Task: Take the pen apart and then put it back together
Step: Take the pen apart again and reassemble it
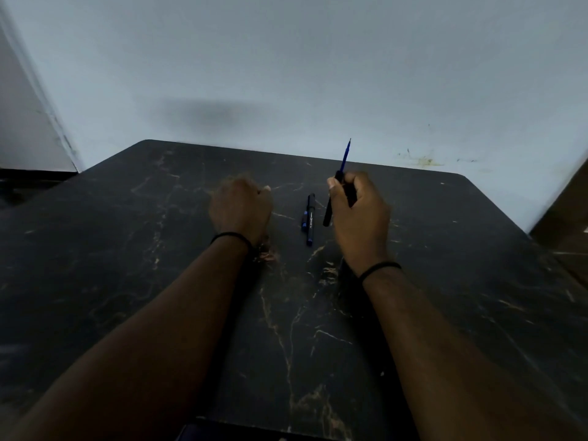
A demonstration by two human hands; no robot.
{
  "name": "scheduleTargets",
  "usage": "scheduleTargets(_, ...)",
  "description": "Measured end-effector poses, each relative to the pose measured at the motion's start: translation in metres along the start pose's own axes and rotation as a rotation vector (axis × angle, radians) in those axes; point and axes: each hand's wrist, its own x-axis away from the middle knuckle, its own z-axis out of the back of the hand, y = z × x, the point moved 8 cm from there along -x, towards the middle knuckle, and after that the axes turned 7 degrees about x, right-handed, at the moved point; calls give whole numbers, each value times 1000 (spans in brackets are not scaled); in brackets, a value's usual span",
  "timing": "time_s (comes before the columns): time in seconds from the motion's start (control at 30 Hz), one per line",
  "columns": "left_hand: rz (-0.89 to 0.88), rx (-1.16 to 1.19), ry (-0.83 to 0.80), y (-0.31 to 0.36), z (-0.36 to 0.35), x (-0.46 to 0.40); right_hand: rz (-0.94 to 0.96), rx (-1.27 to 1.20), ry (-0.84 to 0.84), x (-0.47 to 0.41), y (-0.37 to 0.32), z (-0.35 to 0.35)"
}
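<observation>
**Pen in pieces on the dark marble table**

Head view: the right hand (358, 214), right of centre in the frame, is curled round the black pen barrel (333, 198) and holds it tilted above the table, its lower end hanging free just left of the palm. A thin blue refill (345, 155) sticks up out of the barrel's top, its tip reaching past the table's far edge against the wall (318, 58). Just left of that hand lies the pen cap (310, 219) — black with blue markings, lengthwise toward the viewer, apart from both hands. The left hand (240, 208), left of centre, is closed into a fist with the thumb tip showing at its right side; it seems to hold nothing, though the palm is hidden. A black band (230, 236) circles each wrist.

The table (127, 281) fills the lower frame; its far edge, with rounded corners, runs across the middle against the pale wall. Bare tabletop lies open left of the left hand and right of the right hand — and between the two forearms. A dark object (203, 432), cut off, sits at the bottom edge.
</observation>
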Motion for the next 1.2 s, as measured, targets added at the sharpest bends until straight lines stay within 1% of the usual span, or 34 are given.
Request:
scheduleTargets(0.07, -38, -36, -43, 5, -5, 1, -4, 11, -14, 0, 1, 0)
scheduleTargets(0.17, -122, -29, -78, 17, -10, 5, -20, 30, -34, 1, 2, -2)
scheduleTargets(0.23, -159, -32, -140, 24, -19, 9, -21, 34, -33, 1, 2, -2)
scheduleTargets(0.33, -212, -105, -251, 34, -34, 17, -20, 37, -33, 2, 2, -2)
scheduleTargets(0.4, -215, -154, -275, 36, -37, 18, -19, 39, -28, 2, 2, -2)
scheduleTargets(0.53, -153, -104, -274, 30, -30, 13, -23, 39, -16, 1, 3, -1)
scheduleTargets(0.67, -132, -85, -203, 23, -21, 9, -24, 28, -23, 2, 3, -2)
scheduleTargets(0.8, -165, -210, -247, 26, -27, 14, -14, 43, -17, 2, 1, -1)
scheduleTargets(0.87, -183, -263, -228, 30, -26, 13, -6, 50, -21, 3, -1, -1)
scheduleTargets(0.93, -183, -280, -209, 32, -25, 13, -9, 50, -29, 3, -1, -2)
scheduleTargets(1.0, -168, -278, -223, 31, -26, 14, -14, 55, -31, 2, 1, -3)
scheduleTargets(1.07, -146, -201, -204, 30, -26, 13, -7, 56, -30, 3, 1, -4)
scheduleTargets(1.1, -129, -105, -172, 30, -24, 12, -1, 51, -34, 3, 1, -4)
scheduleTargets(1.2, -43, 386, -84, 25, -19, 9, 23, 51, -60, 3, 0, -7)
